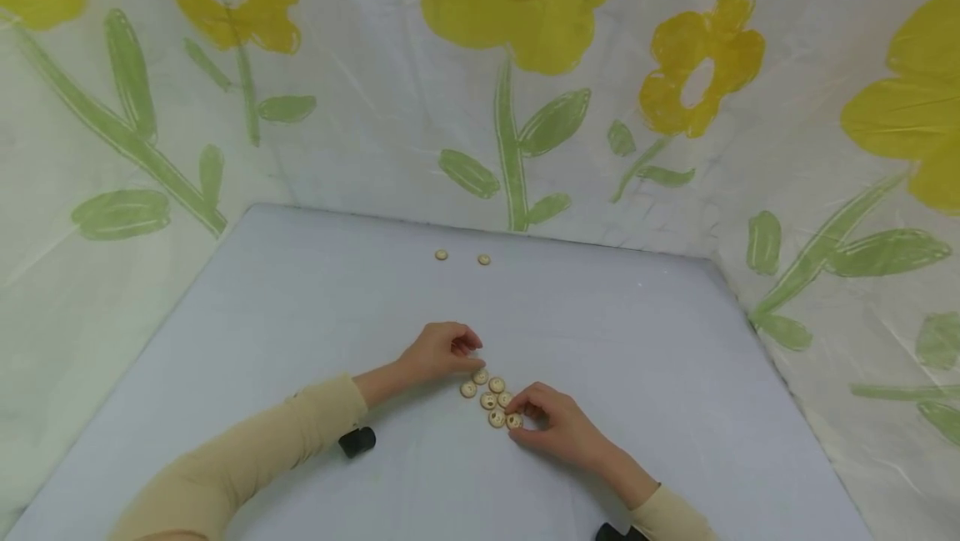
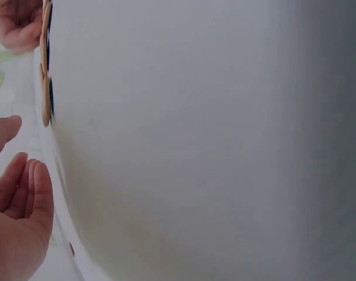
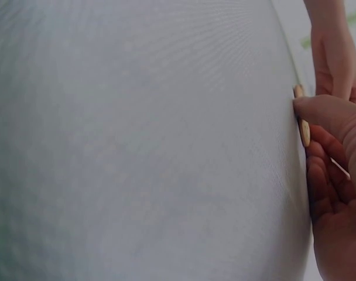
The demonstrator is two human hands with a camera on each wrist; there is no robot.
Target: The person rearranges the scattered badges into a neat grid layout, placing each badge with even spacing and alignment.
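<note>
Several small round wooden discs with dark markings lie flat in a loose cluster on the table, among them one at the cluster's middle [image 1: 488,401]. At its lower right, my right hand [image 1: 566,428] holds a wooden disc [image 1: 513,421] between thumb and index finger, down on the tabletop. The right wrist view shows the thumb against the edge of a disc [image 3: 305,133]. Just beyond the upper-left disc [image 1: 481,376] is my left hand [image 1: 442,351], its thumb and fingers apart with nothing between them. In the left wrist view, discs [image 2: 47,99] appear edge-on beyond those fingers [image 2: 42,187].
Two more wooden discs [image 1: 441,255] lie apart near the table's far edge. The pale table [image 1: 315,274] meets a white curtain [image 1: 360,124] painted with yellow flowers. A black wrist device [image 1: 357,442] is under the left sleeve, another [image 1: 619,533] by the right.
</note>
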